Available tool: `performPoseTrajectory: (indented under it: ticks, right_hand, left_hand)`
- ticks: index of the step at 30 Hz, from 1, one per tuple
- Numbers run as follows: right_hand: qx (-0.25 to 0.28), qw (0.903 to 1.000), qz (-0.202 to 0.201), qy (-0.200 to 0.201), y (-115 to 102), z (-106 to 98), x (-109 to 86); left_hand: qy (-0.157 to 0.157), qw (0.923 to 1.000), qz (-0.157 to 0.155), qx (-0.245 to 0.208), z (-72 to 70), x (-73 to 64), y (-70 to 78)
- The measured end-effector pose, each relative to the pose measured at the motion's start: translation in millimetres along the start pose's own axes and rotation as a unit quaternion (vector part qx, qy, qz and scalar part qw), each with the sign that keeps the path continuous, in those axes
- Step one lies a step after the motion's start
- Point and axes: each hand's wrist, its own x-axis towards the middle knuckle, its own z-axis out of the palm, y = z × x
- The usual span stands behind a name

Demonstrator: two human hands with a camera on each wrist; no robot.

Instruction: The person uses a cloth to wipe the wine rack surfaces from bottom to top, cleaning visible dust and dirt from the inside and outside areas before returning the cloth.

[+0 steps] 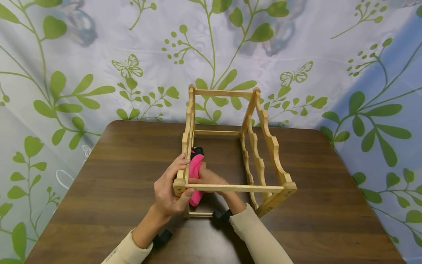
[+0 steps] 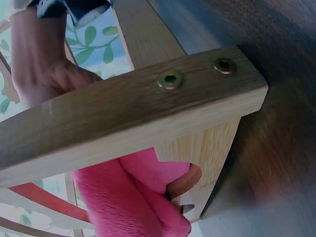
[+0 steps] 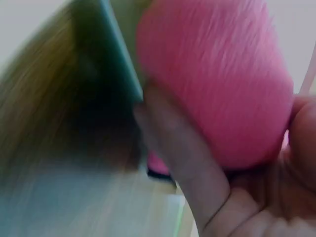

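A light wooden rack (image 1: 230, 188) with wavy side rails stands on the table. My left hand (image 1: 167, 190) grips its near left corner post, the thumb on the front and the fingers over the side rail. Inside the frame, my right hand (image 1: 211, 179) holds a folded, fuzzy pink cloth (image 1: 196, 167) against the inner face of the left side. The left wrist view shows the cloth (image 2: 121, 200) bunched at a scalloped rail, behind a bar with two bolts. In the right wrist view, fingers and thumb close round the cloth (image 3: 222, 84).
The dark wood table (image 1: 132, 154) extends on both sides of the rack. Behind it hangs a leaf-patterned curtain (image 1: 151, 47). Both wrists carry black straps with small devices (image 1: 221, 215). The rack's front crossbar passes over my right forearm.
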Motion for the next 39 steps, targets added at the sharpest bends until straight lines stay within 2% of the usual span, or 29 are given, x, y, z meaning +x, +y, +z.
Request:
performPoseTrajectory:
  ticks: [3, 6, 9, 11, 14, 16, 17, 21, 23, 27, 29, 31, 33, 36, 39]
  right_hand:
    - [-0.025, 0.9983, -0.018, -0.050, -1, 1, -8.9]
    - [-0.033, 0.9949, -0.004, -0.095, -4, 3, -15.2]
    - [-0.034, 0.9923, 0.001, -0.119, -8, 6, -17.7]
    - [-0.052, 0.9906, -0.039, -0.120, -8, 7, -16.0]
    - [-0.050, 0.9852, -0.113, -0.119, -6, 7, -11.8]
    - [-0.044, 0.9830, -0.143, -0.107, -4, 7, -9.4]
    - [-0.036, 0.9838, -0.144, -0.101, -1, 7, -8.0]
    - [-0.010, 0.9943, -0.098, -0.041, 6, 6, -4.2]
    - [0.021, 0.9972, -0.071, -0.013, 10, 4, -3.2]
    - [0.094, 0.9939, -0.039, 0.041, 12, 1, -1.7]
    - [0.094, 0.9918, -0.029, 0.081, 10, -3, -0.8]
    - [0.063, 0.9893, -0.010, 0.131, 6, -10, 1.1]
    - [0.033, 0.9822, 0.017, 0.184, 1, -18, 2.7]
    - [0.019, 0.9650, 0.051, 0.256, -8, -35, 6.5]
    - [0.038, 0.9461, 0.056, 0.317, -14, -49, 11.8]
  left_hand:
    - [0.000, 1.0000, 0.002, 0.002, 0.9, 0.0, 0.0]
    - [0.001, 1.0000, 0.003, 0.003, 1.2, -0.1, 0.2]
    - [0.002, 1.0000, 0.003, 0.005, 1.6, -0.4, 1.1]
    - [0.003, 1.0000, 0.001, 0.005, 1.7, -0.8, 1.1]
    - [0.006, 1.0000, -0.003, 0.001, 1.1, -1.1, 1.2]
    - [0.006, 1.0000, -0.006, -0.004, 0.5, -1.2, 1.2]
    - [0.006, 0.9999, -0.007, -0.006, 0.3, -1.3, 1.3]
    - [0.000, 0.9999, -0.011, -0.009, 0.3, -1.8, 1.5]
    - [-0.002, 0.9999, -0.013, -0.008, 0.7, -2.1, 1.6]
    - [-0.001, 0.9998, -0.016, -0.010, 0.0, -2.2, 1.4]
    - [-0.001, 0.9998, -0.017, -0.014, -0.3, -2.4, 1.1]
    - [-0.003, 0.9997, -0.019, -0.018, -0.3, -2.7, 1.1]
    - [-0.004, 0.9996, -0.020, -0.022, 0.0, -3.2, 1.1]
    - [-0.004, 0.9995, -0.019, -0.026, 0.5, -3.3, 0.7]
    - [-0.002, 0.9995, -0.018, -0.026, 0.7, -3.2, 0.4]
